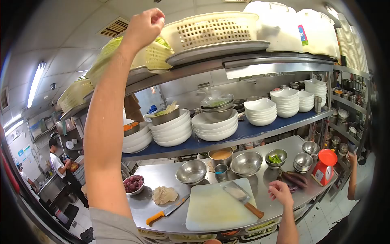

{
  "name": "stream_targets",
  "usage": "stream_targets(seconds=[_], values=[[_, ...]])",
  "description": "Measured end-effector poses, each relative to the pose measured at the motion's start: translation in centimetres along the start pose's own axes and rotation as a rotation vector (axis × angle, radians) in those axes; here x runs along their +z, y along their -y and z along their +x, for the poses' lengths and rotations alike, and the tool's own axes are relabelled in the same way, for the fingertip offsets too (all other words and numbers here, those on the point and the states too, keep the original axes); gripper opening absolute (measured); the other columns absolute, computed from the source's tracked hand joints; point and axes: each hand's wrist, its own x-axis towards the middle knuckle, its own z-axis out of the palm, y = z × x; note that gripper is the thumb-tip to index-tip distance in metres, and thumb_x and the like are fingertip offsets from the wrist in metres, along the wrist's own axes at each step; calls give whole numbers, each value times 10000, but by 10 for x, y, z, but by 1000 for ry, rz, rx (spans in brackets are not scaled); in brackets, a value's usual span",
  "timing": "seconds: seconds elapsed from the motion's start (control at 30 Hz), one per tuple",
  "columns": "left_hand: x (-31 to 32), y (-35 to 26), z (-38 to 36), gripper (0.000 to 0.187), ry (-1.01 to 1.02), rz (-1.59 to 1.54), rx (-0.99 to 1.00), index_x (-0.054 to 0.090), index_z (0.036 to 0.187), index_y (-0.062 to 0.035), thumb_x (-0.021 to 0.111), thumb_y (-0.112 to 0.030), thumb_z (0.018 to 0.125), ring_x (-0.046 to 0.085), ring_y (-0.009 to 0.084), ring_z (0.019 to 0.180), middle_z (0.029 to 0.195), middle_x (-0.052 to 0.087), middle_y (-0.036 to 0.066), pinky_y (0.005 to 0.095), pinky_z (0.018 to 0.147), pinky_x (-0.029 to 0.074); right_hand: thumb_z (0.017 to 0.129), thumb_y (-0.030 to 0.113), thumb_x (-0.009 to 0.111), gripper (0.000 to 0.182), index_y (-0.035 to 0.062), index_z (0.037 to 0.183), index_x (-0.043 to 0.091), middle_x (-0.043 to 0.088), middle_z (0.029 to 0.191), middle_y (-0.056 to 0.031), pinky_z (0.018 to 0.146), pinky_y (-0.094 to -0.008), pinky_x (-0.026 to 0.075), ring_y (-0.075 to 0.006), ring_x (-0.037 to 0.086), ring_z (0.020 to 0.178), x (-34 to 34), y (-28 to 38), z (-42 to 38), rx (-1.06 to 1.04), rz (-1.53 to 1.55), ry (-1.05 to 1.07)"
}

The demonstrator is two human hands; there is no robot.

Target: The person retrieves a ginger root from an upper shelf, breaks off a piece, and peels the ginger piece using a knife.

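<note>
My left hand (pixel 146 25) is raised to the top shelf, beside a cream perforated basket (pixel 211 31) and in front of another basket (pixel 156 56) with leafy greens. Its fingers are curled together; whatever they may hold is hidden. My right hand (pixel 280 192) hovers over the steel table, fingers loosely bent and apart, holding nothing I can see. Near it are dark purple eggplants (pixel 294 179) and a white cutting board (pixel 213 207). A cleaver (pixel 239 195) with a wooden handle lies on the board. Left of the board rests a knife (pixel 168 210) with an orange handle.
Stacked white bowls (pixel 215 126) fill the middle shelf. Steel bowls (pixel 191 171), a bowl of purple onions (pixel 134 185), a crumpled cloth (pixel 164 195) and a red scale (pixel 325 164) stand on the table. A person (pixel 61 162) works at left; another person's hand (pixel 352 158) shows at right.
</note>
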Motion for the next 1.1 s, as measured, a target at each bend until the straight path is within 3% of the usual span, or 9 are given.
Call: stream_targets(seconds=[0.17, 0.23, 0.43, 0.57, 0.6, 0.7, 0.9, 0.93, 1.1], values=[[25, -17, 56, 230, 127, -55, -37, 646, 1044, -86, 609, -242, 879, 644, 197, 934, 1016, 682, 92, 320, 825, 504, 886, 73, 602, 121, -30, 950, 599, 626, 699, -81, 408, -269, 474, -146, 600, 515, -32, -90, -25, 97, 23, -129], [40, -26, 78, 237, 301, -80, -26, 649, 1029, -70, 629, -241, 866, 631, 186, 921, 994, 679, 85, 315, 817, 497, 887, 73, 600, 107, -27, 925, 604, 619, 677, -77, 401, -265, 468, -143, 597, 507, -43, -120, -30, 134, 15, -150], [88, -68, 128, 305, 480, -121, -140, 658, 1071, -80, 611, -275, 841, 610, 178, 941, 998, 666, 92, 343, 822, 491, 891, 74, 589, 113, -17, 826, 609, 571, 610, -44, 392, -240, 374, -86, 519, 466, -65, -193, -32, 162, 28, -264], [120, -85, 147, 407, 601, -86, -459, 617, 1189, -126, 615, -256, 803, 611, 158, 991, 1118, 642, 65, 342, 874, 499, 929, 135, 563, 199, -2, 785, 571, 538, 536, -30, 371, -247, 374, -100, 500, 411, -69, -213, -27, 111, 17, -349], [120, -91, 150, 444, 684, -143, -527, 590, 1224, -142, 614, -241, 792, 605, 182, 1051, 1191, 619, 58, 381, 938, 486, 932, 135, 557, 200, 1, 783, 570, 529, 530, -23, 373, -245, 374, -97, 495, 410, -69, -217, -29, 108, 27, -369], [122, -92, 168, 510, 881, -93, -539, 577, 1257, -176, 675, -305, 774, 564, 211, 1157, 1259, 591, 74, 442, 1004, 445, 935, 133, 553, 202, 4, 780, 570, 518, 526, -17, 378, -245, 370, -91, 484, 411, -68, -228, -30, 104, -18, -401], [141, -85, 186, 684, 795, 56, -723, 532, 1326, -246, 779, -385, 704, 467, 222, 1286, 1352, 532, 93, 506, 1051, 386, 915, 139, 576, 214, -18, 769, 586, 535, 536, -27, 414, -268, 377, -96, 487, 436, -65, -208, -35, 77, -126, -390], [147, -79, 188, 623, 783, 32, -703, 566, 1296, -224, 756, -345, 715, 498, 247, 1254, 1362, 523, 104, 558, 1017, 391, 907, 138, 584, 216, -25, 765, 591, 542, 539, -34, 428, -277, 388, -102, 494, 444, -66, -205, -35, 67, -149, -391], [147, -91, 185, 481, 810, 51, -693, 619, 1226, -177, 642, -234, 749, 593, 232, 1122, 1308, 565, 129, 572, 919, 428, 888, 136, 601, 213, -35, 761, 604, 559, 549, -51, 458, -297, 411, -120, 511, 465, -66, -201, -32, 58, -232, -372]])
